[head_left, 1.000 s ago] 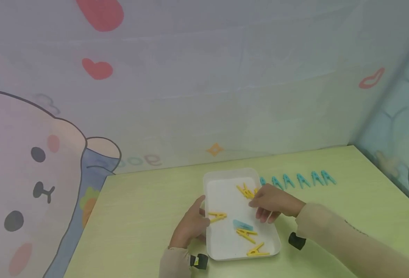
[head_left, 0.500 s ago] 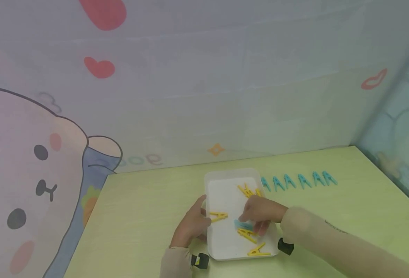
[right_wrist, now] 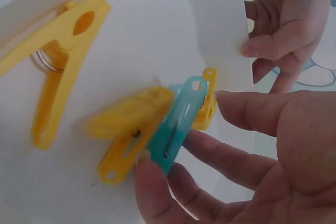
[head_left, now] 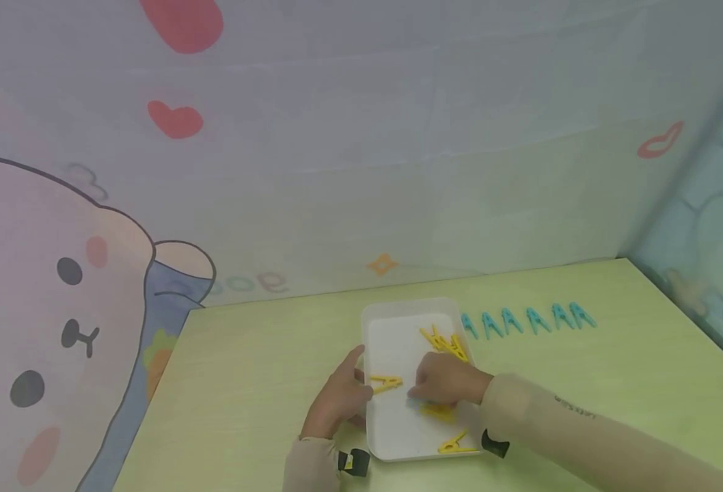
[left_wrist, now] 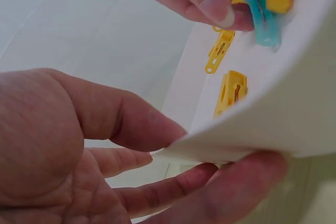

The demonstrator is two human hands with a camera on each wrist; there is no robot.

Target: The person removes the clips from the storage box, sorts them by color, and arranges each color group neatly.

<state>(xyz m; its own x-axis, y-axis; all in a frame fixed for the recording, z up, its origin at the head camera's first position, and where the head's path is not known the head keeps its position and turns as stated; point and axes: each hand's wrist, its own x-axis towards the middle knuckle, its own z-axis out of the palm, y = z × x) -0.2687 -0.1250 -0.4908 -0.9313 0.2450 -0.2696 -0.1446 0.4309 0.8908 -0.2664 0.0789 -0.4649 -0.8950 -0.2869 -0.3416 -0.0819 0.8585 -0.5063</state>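
Observation:
A white plastic tray holds several yellow clothespins and a teal clothespin. My left hand grips the tray's left wall, thumb at the rim and fingers beneath, as the left wrist view shows. Inside the tray, my right hand has its fingers curled around the teal clothespin, which stands tilted. The thumb tip is close by its upper end in the right wrist view. A blurred yellow clothespin lies right against the teal one. In the head view my right hand covers most of the teal clothespin.
Outside the tray, a row of several teal clothespins lies on the table at the right. Other yellow clothespins sit in the tray: one by the left wall, one near the front, some at the back right.
My right hand has moved left and toward me, from the tray's right side to the teal clothespin, which is now in its fingers. My left hand stays on the tray.

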